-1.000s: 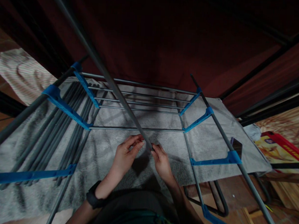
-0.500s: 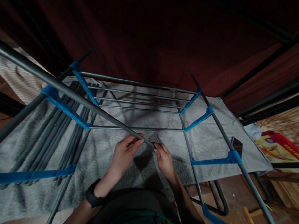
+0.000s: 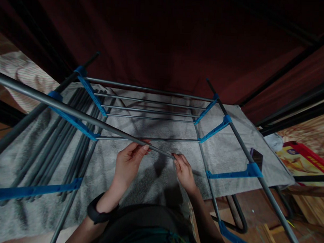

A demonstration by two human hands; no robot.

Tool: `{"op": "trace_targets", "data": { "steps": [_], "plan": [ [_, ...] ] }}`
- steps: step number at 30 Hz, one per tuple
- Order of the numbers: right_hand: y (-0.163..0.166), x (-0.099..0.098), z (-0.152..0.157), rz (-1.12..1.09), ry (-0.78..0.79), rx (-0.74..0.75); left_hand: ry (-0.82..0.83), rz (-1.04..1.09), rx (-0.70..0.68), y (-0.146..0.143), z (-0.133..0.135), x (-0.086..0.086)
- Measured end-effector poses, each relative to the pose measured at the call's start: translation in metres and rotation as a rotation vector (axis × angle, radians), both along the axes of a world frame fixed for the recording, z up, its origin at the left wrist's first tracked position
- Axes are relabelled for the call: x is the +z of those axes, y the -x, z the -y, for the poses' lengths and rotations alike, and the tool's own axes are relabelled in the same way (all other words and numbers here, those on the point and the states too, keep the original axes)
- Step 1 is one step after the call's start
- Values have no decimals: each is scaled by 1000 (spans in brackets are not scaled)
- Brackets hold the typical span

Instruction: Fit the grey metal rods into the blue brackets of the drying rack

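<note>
Over a grey cloth (image 3: 101,176), before a dark red backdrop (image 3: 164,47), left hand (image 3: 128,163) and right hand (image 3: 185,173) both pinching a slanting grey tube (image 3: 108,126), blue-jointed rack (image 3: 226,175) around them, loose tubes (image 3: 76,161) lying at left, tiled floor (image 3: 257,199) at right.

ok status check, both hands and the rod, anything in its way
Left hand pinching grey rod. Right hand gripping its right-side end. Rod slants across view, passing in front of a blue bracket; contact there, can't tell.
</note>
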State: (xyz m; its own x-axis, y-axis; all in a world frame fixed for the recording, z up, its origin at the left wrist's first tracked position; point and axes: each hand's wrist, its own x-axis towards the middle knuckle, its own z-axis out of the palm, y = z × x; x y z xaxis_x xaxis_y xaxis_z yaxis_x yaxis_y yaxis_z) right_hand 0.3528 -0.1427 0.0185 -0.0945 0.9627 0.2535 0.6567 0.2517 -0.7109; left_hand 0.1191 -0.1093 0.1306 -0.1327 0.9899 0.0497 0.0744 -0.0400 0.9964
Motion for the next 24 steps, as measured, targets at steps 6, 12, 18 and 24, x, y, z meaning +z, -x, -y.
{"op": "trace_targets", "data": {
  "steps": [6,12,18,24],
  "plan": [
    [-9,-6,-2,58,-26,-85,12,37,76,2,-3,2],
    [-19,-20,-4,117,-54,-185,32,85,56,-1,-4,-5],
    [-33,-34,-5,217,-113,-281,62,71,11,-1,-6,-10],
    [-46,-43,-8,303,-121,-376,39,106,59,4,-5,-11]
  ]
}}
